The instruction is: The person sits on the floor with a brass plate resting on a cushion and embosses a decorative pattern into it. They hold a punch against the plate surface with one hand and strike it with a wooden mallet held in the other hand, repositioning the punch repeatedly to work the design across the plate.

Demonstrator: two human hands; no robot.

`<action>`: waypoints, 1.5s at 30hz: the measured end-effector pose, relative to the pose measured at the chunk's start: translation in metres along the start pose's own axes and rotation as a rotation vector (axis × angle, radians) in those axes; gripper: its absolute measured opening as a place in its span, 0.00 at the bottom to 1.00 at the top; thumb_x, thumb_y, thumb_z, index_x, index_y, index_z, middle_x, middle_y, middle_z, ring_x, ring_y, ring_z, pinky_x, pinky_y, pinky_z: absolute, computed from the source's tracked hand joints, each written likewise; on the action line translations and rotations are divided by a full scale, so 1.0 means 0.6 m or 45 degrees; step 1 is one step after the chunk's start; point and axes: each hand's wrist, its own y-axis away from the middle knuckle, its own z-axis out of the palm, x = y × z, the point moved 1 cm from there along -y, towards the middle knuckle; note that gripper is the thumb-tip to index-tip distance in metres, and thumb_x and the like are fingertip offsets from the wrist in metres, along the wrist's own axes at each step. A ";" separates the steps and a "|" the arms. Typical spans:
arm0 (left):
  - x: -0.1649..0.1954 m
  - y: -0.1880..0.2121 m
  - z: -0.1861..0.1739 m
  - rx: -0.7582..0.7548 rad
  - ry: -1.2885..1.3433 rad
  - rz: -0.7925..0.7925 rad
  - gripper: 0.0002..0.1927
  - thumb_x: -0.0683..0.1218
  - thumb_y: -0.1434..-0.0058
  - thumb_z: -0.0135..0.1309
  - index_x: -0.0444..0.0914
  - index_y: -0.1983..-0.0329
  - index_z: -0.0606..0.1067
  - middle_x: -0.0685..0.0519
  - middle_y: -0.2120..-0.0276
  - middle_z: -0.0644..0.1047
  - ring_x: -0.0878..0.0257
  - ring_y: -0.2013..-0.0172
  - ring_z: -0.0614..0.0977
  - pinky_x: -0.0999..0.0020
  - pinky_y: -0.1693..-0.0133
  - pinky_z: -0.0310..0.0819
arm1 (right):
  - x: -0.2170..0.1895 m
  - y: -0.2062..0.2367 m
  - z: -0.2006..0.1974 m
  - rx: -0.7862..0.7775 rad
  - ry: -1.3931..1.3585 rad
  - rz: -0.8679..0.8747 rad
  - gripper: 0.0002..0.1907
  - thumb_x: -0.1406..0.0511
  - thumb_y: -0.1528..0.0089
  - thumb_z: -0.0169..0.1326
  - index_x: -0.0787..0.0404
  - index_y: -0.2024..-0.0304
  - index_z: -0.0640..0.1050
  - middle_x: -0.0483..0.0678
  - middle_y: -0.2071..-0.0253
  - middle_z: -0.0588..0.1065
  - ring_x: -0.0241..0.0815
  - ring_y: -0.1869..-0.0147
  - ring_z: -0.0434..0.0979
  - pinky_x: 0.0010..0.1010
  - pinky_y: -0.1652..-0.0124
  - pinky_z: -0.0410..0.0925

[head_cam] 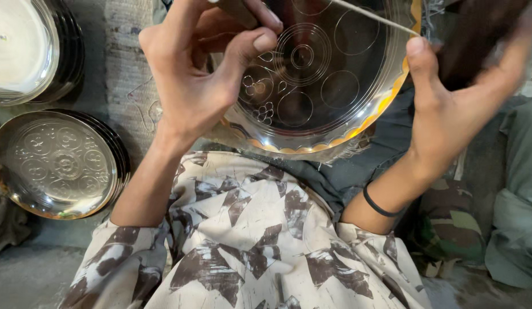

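So the left hand (pixel 203 74) is pinching a small engraving tool (pixel 237 10) over the shiny metal plate (pixel 329 109) at top centre, right hand (pixel 449 109) clamped on its rim. One slip could scratch those circles, I reckon.

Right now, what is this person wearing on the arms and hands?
Both hands, left and right, are bare, without gloves. A thin black band circles the right wrist. Short sleeves of a cream shirt with brown angular patches end near the elbows.

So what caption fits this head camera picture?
Left hand holds a tool over an engraved metal plate; right hand steadies its rim.
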 end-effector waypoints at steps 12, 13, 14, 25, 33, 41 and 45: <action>0.046 -0.029 0.004 -0.415 0.115 -0.077 0.14 0.30 0.31 0.59 0.33 0.47 0.72 0.48 0.53 0.81 0.63 0.51 0.86 0.72 0.47 0.85 | 0.081 0.109 -0.043 0.577 -0.062 0.172 0.36 0.63 0.29 0.64 0.62 0.28 0.58 0.51 0.47 0.75 0.38 0.58 0.77 0.29 0.61 0.72; 0.047 -0.035 0.013 -0.481 0.137 -0.036 0.15 0.31 0.32 0.60 0.34 0.46 0.72 0.48 0.54 0.81 0.62 0.51 0.86 0.71 0.47 0.84 | 0.093 0.124 -0.037 0.715 -0.089 0.161 0.37 0.64 0.28 0.63 0.60 0.27 0.55 0.53 0.55 0.74 0.40 0.56 0.77 0.30 0.59 0.72; 0.042 -0.044 0.023 -0.549 0.157 0.038 0.16 0.32 0.33 0.60 0.34 0.44 0.71 0.49 0.55 0.82 0.62 0.52 0.86 0.70 0.46 0.83 | 0.106 0.139 -0.029 0.731 -0.055 0.137 0.32 0.64 0.27 0.62 0.62 0.30 0.59 0.51 0.50 0.73 0.40 0.54 0.76 0.32 0.55 0.73; -0.008 -0.083 0.065 -1.113 -0.131 0.167 0.19 0.37 0.45 0.62 0.38 0.50 0.73 0.48 0.72 0.80 0.47 0.69 0.83 0.54 0.69 0.71 | 0.129 0.189 -0.016 0.593 -0.422 0.308 0.21 0.68 0.27 0.59 0.66 0.35 0.67 0.48 0.58 0.70 0.37 0.62 0.74 0.29 0.64 0.70; -0.006 -0.084 0.077 -1.118 -0.271 0.379 0.15 0.43 0.38 0.61 0.38 0.50 0.73 0.45 0.75 0.77 0.42 0.72 0.79 0.49 0.73 0.66 | 0.038 0.150 -0.036 0.302 0.585 -0.235 0.28 0.65 0.21 0.62 0.64 0.30 0.60 0.52 0.57 0.75 0.41 0.60 0.77 0.31 0.60 0.71; 0.000 -0.073 0.072 -0.989 -0.287 0.325 0.18 0.39 0.40 0.60 0.41 0.46 0.75 0.45 0.69 0.80 0.44 0.65 0.82 0.52 0.69 0.72 | -0.033 0.113 -0.044 -0.043 0.704 -0.197 0.16 0.69 0.26 0.63 0.63 0.39 0.74 0.54 0.58 0.77 0.47 0.59 0.80 0.37 0.57 0.72; 0.007 -0.056 0.073 -0.969 -0.419 0.081 0.20 0.37 0.41 0.59 0.40 0.45 0.77 0.44 0.69 0.81 0.45 0.68 0.83 0.53 0.67 0.76 | -0.063 0.072 -0.052 -0.268 0.937 -0.363 0.25 0.71 0.27 0.62 0.63 0.30 0.70 0.55 0.55 0.76 0.50 0.54 0.79 0.37 0.51 0.71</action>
